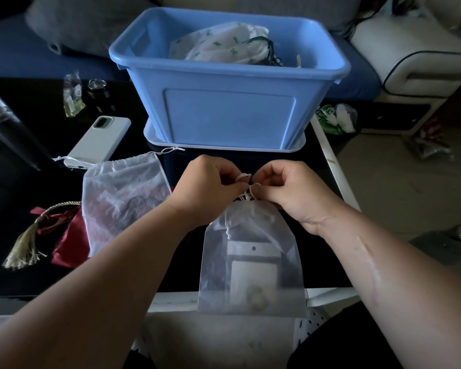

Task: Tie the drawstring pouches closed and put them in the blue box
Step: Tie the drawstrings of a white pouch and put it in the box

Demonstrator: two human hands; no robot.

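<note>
Both forearms reached forward over the black table, wrists nearly meeting. The left hand and right hand each pinched the white drawstring with curled fingers, above the sheer pouch lying just before the blue box

A sheer white rectangular drawstring pouch lies flat at the near edge of a black tabletop. Its neck is gathered, and pale cards show through the fabric. The left hand and right hand pinch loops of its white cord just above the neck. To its left lies a second sheer white pouch, its mouth loosely gathered, touching a red satin pouch with a gold tassel. Behind them stands an open light blue plastic box holding a green-printed white pouch.
</note>
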